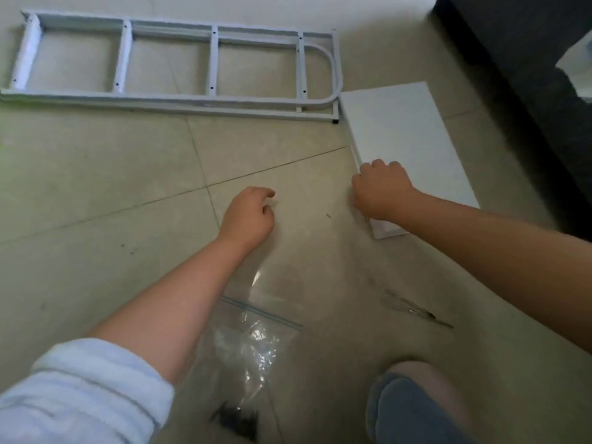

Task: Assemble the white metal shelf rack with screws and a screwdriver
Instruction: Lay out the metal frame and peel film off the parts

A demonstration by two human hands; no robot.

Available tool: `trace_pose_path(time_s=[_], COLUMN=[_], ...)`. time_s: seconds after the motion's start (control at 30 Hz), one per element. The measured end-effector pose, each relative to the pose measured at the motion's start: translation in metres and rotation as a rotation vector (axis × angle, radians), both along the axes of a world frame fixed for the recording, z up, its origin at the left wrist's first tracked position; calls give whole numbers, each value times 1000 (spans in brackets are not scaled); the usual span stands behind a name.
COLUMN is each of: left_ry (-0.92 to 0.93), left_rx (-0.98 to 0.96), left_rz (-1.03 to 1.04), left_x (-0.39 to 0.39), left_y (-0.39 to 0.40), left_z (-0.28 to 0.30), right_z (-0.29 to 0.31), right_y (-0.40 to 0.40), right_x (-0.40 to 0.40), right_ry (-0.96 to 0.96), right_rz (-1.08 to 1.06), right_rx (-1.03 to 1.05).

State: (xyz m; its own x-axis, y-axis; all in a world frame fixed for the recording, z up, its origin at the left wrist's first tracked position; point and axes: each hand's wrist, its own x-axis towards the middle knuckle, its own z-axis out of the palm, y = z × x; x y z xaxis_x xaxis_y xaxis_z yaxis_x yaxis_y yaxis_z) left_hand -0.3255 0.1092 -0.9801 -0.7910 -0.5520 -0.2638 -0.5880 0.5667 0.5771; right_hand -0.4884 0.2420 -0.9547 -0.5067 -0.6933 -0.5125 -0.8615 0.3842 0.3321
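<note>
Clear plastic catches the light nearest the person: a zip bag [256, 344] lies on the tiled floor [96, 174] between the forearms, with dark screws [238, 418] bunched at its near end. Just to its right a thin screwdriver [419, 310] lies loose on the tile, beside a slippered foot [413, 408].

Beyond the bag, the left hand [248, 216] hangs above bare tile, fingers loosely curled, holding nothing. The right hand [381, 190] is knuckles-up on the near left corner of a white shelf board [413, 133], its fingers curled over the edge; whether they grip it or merely rest there cannot be told.

That board lies flat, its long axis running away from the person and slightly leftward, and the right hand is plainly the nearer one. Its far corner ends just beside the foot end of the white metal side frame [179, 65], which lies flat across the far floor, its long axis left to right, well apart from both hands. Any joining likely means bringing the board to that frame.

Pale beige tiles with dark grout lines cover the room; a dark piece of furniture [528, 75] fills the far right corner.
</note>
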Motion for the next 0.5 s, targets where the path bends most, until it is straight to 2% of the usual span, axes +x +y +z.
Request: trace_pose_path(time_s=[0.17, 0.27, 0.33, 0.5], left_ry=[-135, -226, -291, -430], left_rx=[-27, -3, 50, 181], left_rz=[-58, -69, -89, -245], left_x=[94, 147, 175, 206], left_y=[-26, -32, -28, -10], left_z=[-1, 0, -3, -6], right_z=[3, 13, 19, 31], right_y=[-56, -74, -78, -90], right_x=[92, 140, 164, 205], right_ry=[-65, -95, -137, -182], right_rz=[381, 585, 595, 406], right_rx=[-32, 31, 120, 400])
